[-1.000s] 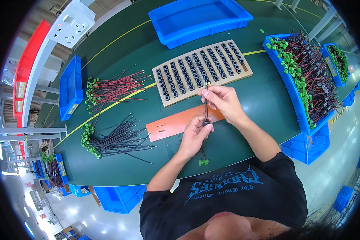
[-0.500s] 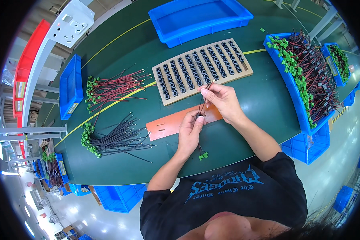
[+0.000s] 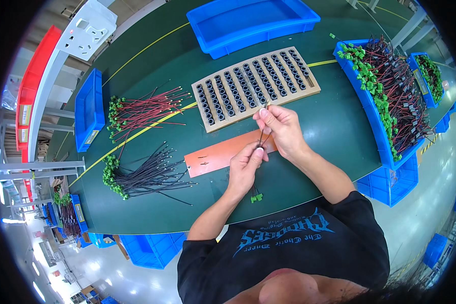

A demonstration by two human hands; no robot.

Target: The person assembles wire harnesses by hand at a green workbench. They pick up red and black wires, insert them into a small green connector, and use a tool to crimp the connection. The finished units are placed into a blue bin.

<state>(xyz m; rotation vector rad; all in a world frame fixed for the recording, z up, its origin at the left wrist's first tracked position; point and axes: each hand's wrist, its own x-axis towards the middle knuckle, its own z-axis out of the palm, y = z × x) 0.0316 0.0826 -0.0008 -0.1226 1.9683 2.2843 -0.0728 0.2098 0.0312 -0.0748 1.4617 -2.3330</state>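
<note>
Green matting covers the worktop, the largest thing before us, with an empty blue bin at its far edge and a blue bin of wired green connectors to our right. Next in size, a wooden tray of dark ring cores lies ahead of us, and an orange mat sits just nearer, partly under our hands. To the left lie a fan of red leads and a fan of black leads, both with green ends. Our right hand is closed in a pinch on the upper end of a thin dark wire pair; our left hand is closed around its lower run, and the green connector dangles below near the worktop edge. We judge the step in hand to be threading or dressing this wire above the mat. Whether a core is already on it we cannot tell. The next move likely calls for a steady pinch and a taut wire.
</note>
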